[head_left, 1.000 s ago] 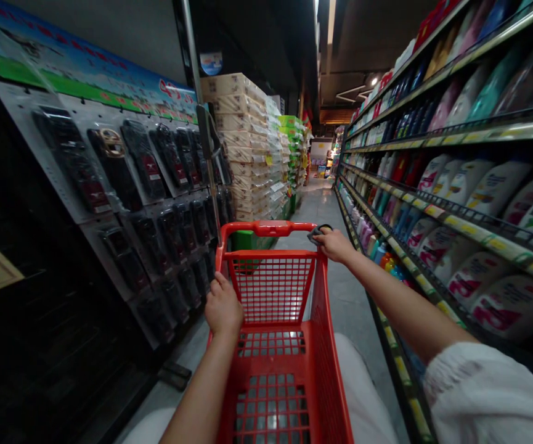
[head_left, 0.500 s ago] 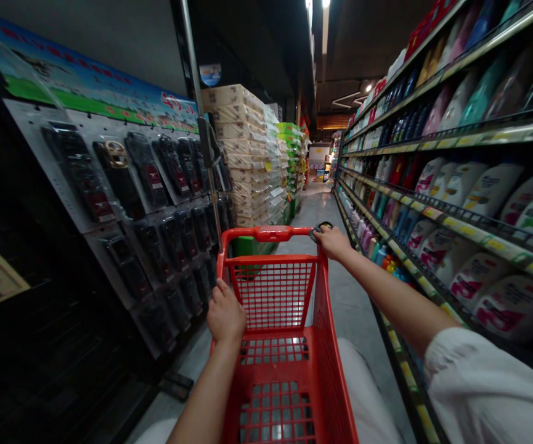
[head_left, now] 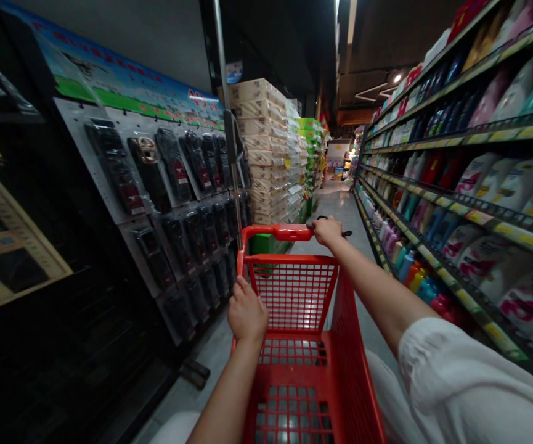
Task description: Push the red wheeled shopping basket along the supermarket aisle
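Observation:
A red plastic shopping cart stands right in front of me in a shop aisle, and its basket holds nothing that I can see. My left hand is closed on the cart's left rim, close to me. My right hand reaches out with the arm stretched and is closed on the right end of the red handle bar at the far end of the cart. A dark loop or strap pokes out beside that hand.
On my left hangs a white pegboard of dark packaged goods, then tall stacks of boxed goods. Shelves of bottles and refill pouches line the right. The grey floor runs between them to the lit far end.
The view has shifted, so cart and hands sit further right in the picture. Both hands keep their hold on the cart. The left shelving has slid nearer.

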`<state>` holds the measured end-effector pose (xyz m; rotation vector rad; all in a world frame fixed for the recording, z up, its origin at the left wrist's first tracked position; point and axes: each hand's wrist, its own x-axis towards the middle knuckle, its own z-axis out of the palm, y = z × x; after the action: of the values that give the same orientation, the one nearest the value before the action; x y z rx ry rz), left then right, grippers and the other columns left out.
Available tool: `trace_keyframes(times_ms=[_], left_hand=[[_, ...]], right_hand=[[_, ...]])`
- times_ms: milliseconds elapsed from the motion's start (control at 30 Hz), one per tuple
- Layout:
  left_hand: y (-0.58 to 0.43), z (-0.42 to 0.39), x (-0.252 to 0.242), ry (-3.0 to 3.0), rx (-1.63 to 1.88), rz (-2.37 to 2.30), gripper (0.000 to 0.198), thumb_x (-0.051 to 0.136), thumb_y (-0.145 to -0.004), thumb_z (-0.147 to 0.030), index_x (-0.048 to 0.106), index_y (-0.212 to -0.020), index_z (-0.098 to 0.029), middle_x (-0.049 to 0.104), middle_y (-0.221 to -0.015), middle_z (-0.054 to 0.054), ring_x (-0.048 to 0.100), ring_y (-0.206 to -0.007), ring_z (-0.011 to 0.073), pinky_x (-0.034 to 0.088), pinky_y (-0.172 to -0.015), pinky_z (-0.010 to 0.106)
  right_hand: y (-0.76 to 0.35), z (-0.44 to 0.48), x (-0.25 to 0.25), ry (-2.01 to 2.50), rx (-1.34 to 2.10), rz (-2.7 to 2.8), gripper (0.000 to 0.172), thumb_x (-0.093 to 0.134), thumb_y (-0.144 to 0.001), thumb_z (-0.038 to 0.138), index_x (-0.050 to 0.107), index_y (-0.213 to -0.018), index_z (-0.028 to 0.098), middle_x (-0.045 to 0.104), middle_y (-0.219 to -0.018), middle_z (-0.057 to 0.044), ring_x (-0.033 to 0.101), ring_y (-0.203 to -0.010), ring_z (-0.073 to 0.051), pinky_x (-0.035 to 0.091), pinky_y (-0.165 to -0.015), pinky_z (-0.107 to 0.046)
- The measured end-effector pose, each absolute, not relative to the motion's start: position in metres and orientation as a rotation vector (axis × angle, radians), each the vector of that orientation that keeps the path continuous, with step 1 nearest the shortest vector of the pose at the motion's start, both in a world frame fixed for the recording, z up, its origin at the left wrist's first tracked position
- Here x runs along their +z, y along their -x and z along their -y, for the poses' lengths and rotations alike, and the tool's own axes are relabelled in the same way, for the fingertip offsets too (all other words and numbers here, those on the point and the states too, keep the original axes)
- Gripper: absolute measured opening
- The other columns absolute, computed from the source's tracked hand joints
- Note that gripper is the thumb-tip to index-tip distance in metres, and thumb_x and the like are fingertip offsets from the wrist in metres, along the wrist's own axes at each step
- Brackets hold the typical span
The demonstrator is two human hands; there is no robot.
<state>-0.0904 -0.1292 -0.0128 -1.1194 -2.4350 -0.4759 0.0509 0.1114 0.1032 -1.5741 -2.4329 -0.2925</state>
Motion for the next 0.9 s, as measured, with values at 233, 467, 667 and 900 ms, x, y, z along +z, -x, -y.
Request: trace_keyframes(times_ms=[233,467,667,900], left_hand=[[0.089,0.13,-0.016,1.12,-0.56,2.466,0.066,0.053,-0.089,-0.024,0.038,-0.148,0.001,0.056,-0.132,0.022,0.061,-0.102,0.0251,0.052,-0.087,0.035],[0.089,0.13,-0.021,1.109,-0.608,2.455,0.065,0.053,-0.088,-0.021,0.039,-0.148,-0.002,0.056,-0.133,0.022,0.062,-0.102,0.0249,0.052,-0.088,0.035],[0.091,0.128,-0.024,1.105,-0.63,2.461,0.067,0.055,-0.087,-0.02,0.039,-0.148,0.001,0.056,-0.135,0.023,0.062,-0.104,0.0255,0.052,-0.09,0.035],[0.088,0.127,-0.021,1.081,-0.619,2.479,0.065,0.055,-0.086,-0.018,0.04,-0.148,-0.003,0.057,-0.131,0.022,0.064,-0.099,0.0249,0.053,-0.086,0.036]], right_hand=[[0.018,-0.094,0.101,1.357,-0.224,2.485,0.039,0.037,-0.099,0.031,0.068,-0.121,0.03,0.068,-0.124,-0.01,0.055,-0.113,-0.03,0.046,-0.088,-0.045],[0.078,-0.074,0.103,1.147,-0.302,2.581,0.04,0.036,-0.097,0.02,0.071,-0.117,0.023,0.07,-0.119,-0.014,0.061,-0.11,-0.029,0.045,-0.086,-0.041],[0.107,-0.062,0.1,1.013,-0.301,2.631,0.042,0.034,-0.1,0.021,0.065,-0.125,0.031,0.069,-0.122,-0.01,0.061,-0.111,-0.026,0.042,-0.089,-0.042],[0.112,-0.049,0.086,0.666,-0.221,2.676,0.041,0.039,-0.097,0.018,0.066,-0.127,0.03,0.066,-0.128,-0.004,0.053,-0.116,-0.025,0.042,-0.092,-0.034]])
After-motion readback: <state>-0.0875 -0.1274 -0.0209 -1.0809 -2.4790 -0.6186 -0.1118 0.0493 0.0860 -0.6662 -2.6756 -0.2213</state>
